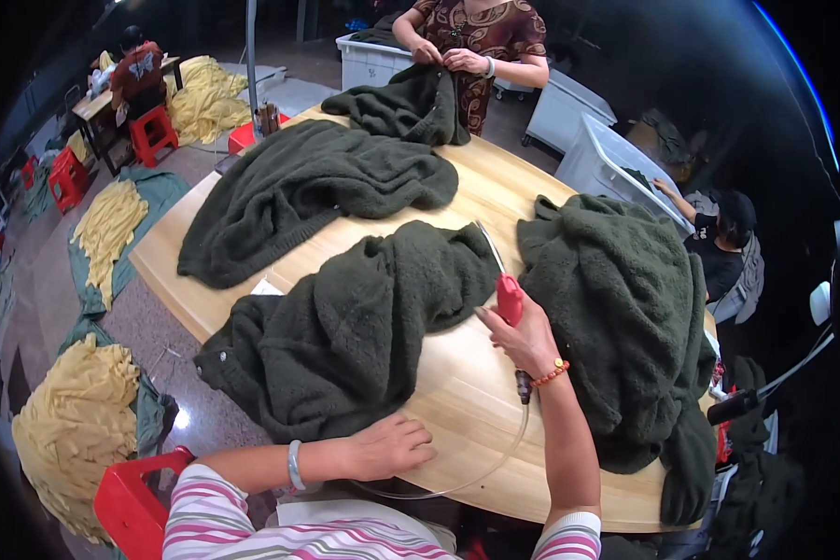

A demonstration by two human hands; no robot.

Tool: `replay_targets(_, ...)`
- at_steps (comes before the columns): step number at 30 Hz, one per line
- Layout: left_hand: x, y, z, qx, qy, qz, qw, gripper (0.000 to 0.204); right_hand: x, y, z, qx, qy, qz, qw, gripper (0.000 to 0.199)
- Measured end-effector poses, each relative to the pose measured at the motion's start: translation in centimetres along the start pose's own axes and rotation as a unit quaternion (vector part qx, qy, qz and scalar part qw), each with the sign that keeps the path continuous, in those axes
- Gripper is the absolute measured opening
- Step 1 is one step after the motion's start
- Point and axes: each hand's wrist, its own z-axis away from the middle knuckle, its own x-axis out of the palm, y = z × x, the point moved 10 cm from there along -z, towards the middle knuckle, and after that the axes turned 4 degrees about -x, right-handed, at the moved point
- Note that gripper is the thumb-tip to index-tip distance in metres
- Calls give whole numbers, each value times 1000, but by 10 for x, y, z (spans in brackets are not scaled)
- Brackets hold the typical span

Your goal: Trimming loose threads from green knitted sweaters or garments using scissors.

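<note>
A striped sleeve [205, 518] is lying nearest, at the near left, and past it the left hand [392, 446] is resting palm down at the near edge of the bench [467, 373], its fingers loosely bent and apparently gripping nothing. The right hand [525, 338] is clasping a red-handled tool [509, 297], and its thin metal nozzle [488, 245] is pointing far and left, just beside the right end of the dark green garment [345, 317] that is lying bunched mid-bench; whether the tip is touching the pile, I cannot tell. Since neither hand is visibly pinning that garment, a push from the nozzle could be shifting it or catching a loop. Its left end is apparently overlapping the left edge, so a tug could be starting a slide to the floor. The clear hose [511, 455] is curving over the near edge, where hitching could be jerking the tool off line. On the right, a beaded bracelet [553, 371] is sitting near the second green heap [616, 299], possibly risking a snag whenever the wrist is swinging right.
</note>
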Motion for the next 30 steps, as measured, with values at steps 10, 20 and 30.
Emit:
replay_targets(10, -101, -93, 81, -369, 197, -133, 899, 50, 82, -59, -59, -17, -13, 110, 994, 61)
replay_targets(20, -118, -192, 105, -381, 427, 558, 601, 31, -66, 49, -34, 23, 188, -172, 967, 43)
replay_targets(30, -130, -179, 16, -319, 309, 389, 807, 27, -175, 75, 93, 57, 263, -102, 958, 46)
